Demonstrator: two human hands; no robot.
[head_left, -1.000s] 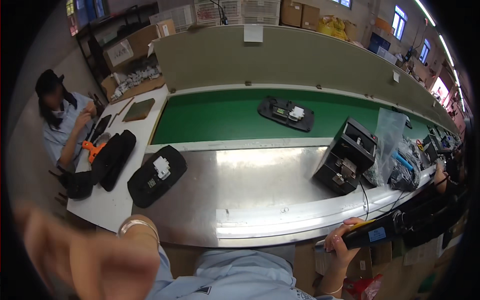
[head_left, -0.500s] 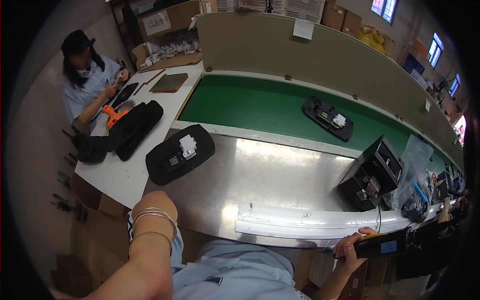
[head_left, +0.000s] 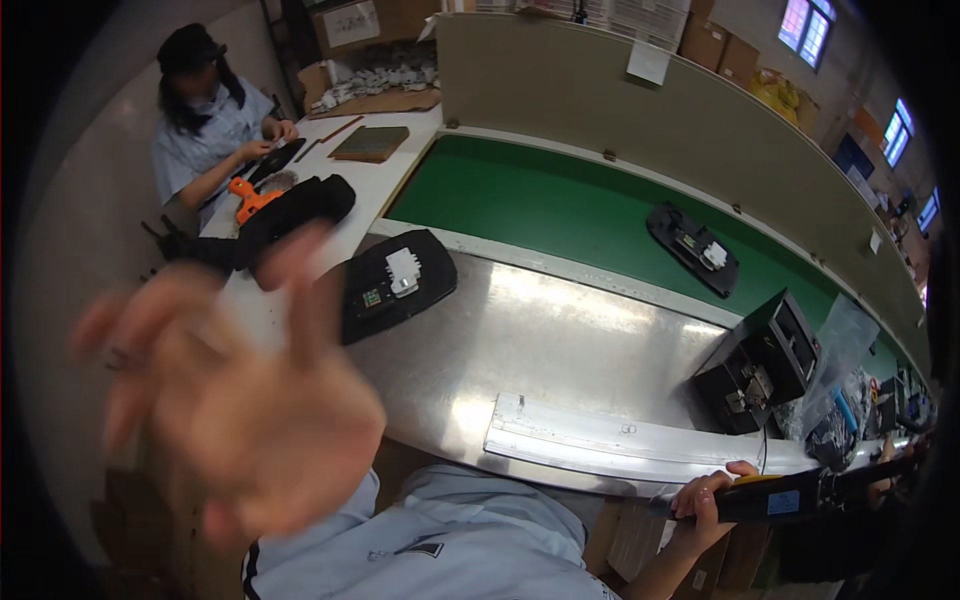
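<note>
My left hand is raised at the left, smeared by motion, with its fingers spread and nothing in it. Just behind it, a black oval panel with a white connector piece and a small green board lies on the metal worktop. At the lower right my right hand is closed around a black electric screwdriver, whose metal nose points left. On the bench's right part stands a black box-shaped fixture with metal clamps.
A similar black panel lies on the green belt. A white rail runs along the front edge. Black padded pieces and an orange clamp sit on the white side table, where a co-worker handles a small part. Clear plastic bags lie right of the fixture.
My left hand has swung up into view at the left, partly covering the nearer panel's edge. My right hand keeps the screwdriver. The whole view has shifted slightly.
</note>
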